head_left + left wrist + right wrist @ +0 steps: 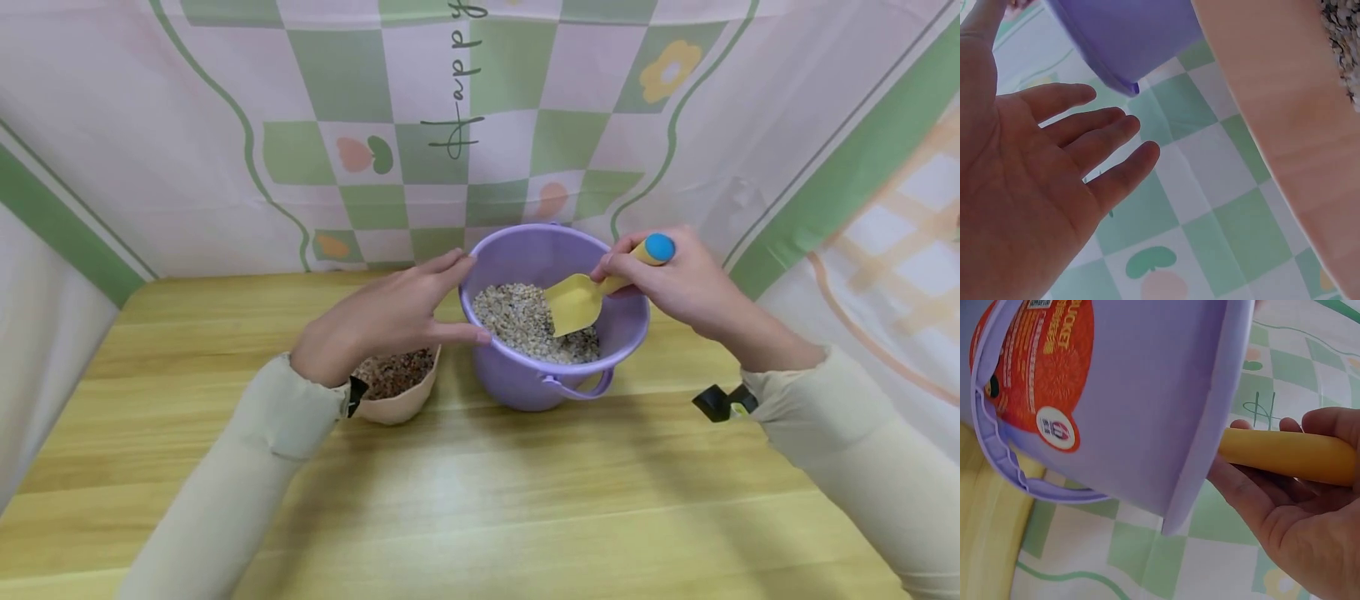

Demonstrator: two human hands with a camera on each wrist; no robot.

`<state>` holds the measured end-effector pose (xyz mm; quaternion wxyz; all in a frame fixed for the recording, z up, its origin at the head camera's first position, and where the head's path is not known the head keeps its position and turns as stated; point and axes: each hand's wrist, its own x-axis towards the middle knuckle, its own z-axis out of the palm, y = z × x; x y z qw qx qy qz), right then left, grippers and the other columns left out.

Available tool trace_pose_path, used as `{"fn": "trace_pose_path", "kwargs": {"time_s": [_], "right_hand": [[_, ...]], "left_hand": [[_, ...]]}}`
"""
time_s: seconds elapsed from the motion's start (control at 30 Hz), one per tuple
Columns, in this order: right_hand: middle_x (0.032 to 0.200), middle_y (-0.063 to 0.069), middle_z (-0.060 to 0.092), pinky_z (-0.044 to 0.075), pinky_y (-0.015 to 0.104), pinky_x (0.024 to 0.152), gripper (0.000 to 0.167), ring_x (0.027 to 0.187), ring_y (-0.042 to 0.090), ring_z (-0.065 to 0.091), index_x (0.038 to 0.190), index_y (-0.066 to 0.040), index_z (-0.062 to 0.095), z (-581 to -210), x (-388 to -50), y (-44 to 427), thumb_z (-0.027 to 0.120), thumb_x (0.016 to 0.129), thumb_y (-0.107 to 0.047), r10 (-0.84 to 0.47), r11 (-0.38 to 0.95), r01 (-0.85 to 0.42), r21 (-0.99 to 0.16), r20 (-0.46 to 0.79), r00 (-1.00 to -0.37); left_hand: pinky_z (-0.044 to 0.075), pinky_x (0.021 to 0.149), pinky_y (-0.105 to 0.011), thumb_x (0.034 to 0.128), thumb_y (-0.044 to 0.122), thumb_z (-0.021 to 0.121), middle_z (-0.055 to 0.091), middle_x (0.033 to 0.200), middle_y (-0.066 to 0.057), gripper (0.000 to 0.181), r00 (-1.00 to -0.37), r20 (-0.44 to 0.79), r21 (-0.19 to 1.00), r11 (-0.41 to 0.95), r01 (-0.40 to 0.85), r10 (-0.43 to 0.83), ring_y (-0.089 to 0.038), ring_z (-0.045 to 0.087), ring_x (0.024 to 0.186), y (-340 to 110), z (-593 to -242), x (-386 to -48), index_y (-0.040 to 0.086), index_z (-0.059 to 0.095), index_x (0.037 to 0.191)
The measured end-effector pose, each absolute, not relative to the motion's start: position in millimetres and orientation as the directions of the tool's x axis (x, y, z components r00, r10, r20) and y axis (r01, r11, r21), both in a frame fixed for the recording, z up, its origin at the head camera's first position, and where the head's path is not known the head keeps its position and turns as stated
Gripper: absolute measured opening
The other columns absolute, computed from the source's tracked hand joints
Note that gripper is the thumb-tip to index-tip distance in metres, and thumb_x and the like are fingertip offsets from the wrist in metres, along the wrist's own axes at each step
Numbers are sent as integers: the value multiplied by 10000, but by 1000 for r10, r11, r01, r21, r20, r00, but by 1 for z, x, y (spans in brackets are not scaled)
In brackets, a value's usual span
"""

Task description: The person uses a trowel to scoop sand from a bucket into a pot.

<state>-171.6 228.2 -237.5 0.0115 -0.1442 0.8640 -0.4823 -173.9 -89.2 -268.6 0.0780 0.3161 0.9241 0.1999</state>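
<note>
A purple bucket (pixel 517 387) stands on the table, partly filled with pale gravel (pixel 513 321). My right hand (pixel 686 279) grips the yellow handle of a toy shovel (pixel 573 306) over the bucket's right side; its blade rests at the gravel, and the handle tip is blue. In the right wrist view, fingers and thumb wrap the handle (pixel 1291 456) beside the rim. My left hand (pixel 382 312) reaches over a beige bowl (pixel 401 408) of darker mixed gravel (pixel 397 375), fingers extended and touching the bucket's left rim. The left wrist view shows its fingers (pixel 1129 169) spread and holding nothing.
A wood-grain table (pixel 450 517) lies under both containers. Behind it hangs a checkered green and white cloth (pixel 435 158). The bucket's purple carrying handle (pixel 592 390) hangs at the near side, and a red label (pixel 1054 369) is on the bucket's wall.
</note>
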Motion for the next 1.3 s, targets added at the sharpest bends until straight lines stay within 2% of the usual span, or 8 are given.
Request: {"fn": "trace_pose_path", "kwargs": {"time_s": [0.27, 0.5, 0.73, 1.0, 1.17, 1.3], "right_hand": [[856, 54, 750, 577, 242, 666, 216, 772, 165, 705, 918, 46, 751, -233, -174, 232, 622, 964, -121, -286, 589, -275, -760, 122, -951], [845, 84, 745, 605, 323, 646, 209, 738, 187, 709, 881, 69, 734, -232, -178, 232, 609, 955, -82, -274, 595, -249, -764, 98, -957], [835, 89, 742, 609, 338, 657, 221, 736, 192, 716, 892, 73, 730, -237, -181, 230, 614, 955, -105, -237, 614, -202, -763, 65, -969], [780, 29, 734, 607, 313, 639, 229, 715, 131, 709, 949, 114, 700, -249, -185, 225, 613, 956, -98, -229, 563, -181, -806, 59, -972], [795, 76, 738, 611, 368, 654, 223, 712, 196, 719, 918, 98, 704, -259, -186, 218, 610, 947, -103, -198, 537, -155, -829, 55, -979], [792, 63, 739, 611, 359, 647, 224, 704, 189, 713, 900, 98, 705, -264, -187, 215, 599, 942, -95, -209, 512, -164, -843, 62, -976]], "left_hand": [[310, 1158, -461, 813, 783, 558, 78, 1660, -98, 1095, -783, -35, 415, 721, 554, 621, -308, 247, 1478, -81, -272, -178, 143, 156, 1605], [323, 1156, -420, 766, 801, 582, 66, 1657, -121, 1182, -782, -29, 403, 724, 560, 622, -307, 264, 1470, -76, -273, -181, 87, 140, 1597], [320, 1156, -425, 718, 825, 598, 54, 1656, -115, 1239, -792, -42, 405, 735, 544, 610, -303, 249, 1476, -73, -274, -182, 85, 129, 1593], [369, 1129, -389, 718, 781, 661, 61, 1652, -131, 1249, -791, -30, 421, 726, 544, 611, -289, 324, 1446, -71, -274, -182, 44, 143, 1583], [376, 1124, -389, 711, 770, 675, 65, 1649, -134, 1242, -796, -34, 424, 730, 536, 605, -296, 325, 1443, -71, -275, -181, 45, 165, 1582], [374, 1125, -392, 719, 766, 672, 59, 1649, -137, 1236, -795, -32, 413, 733, 541, 605, -303, 319, 1445, -70, -276, -181, 43, 163, 1582]]}}
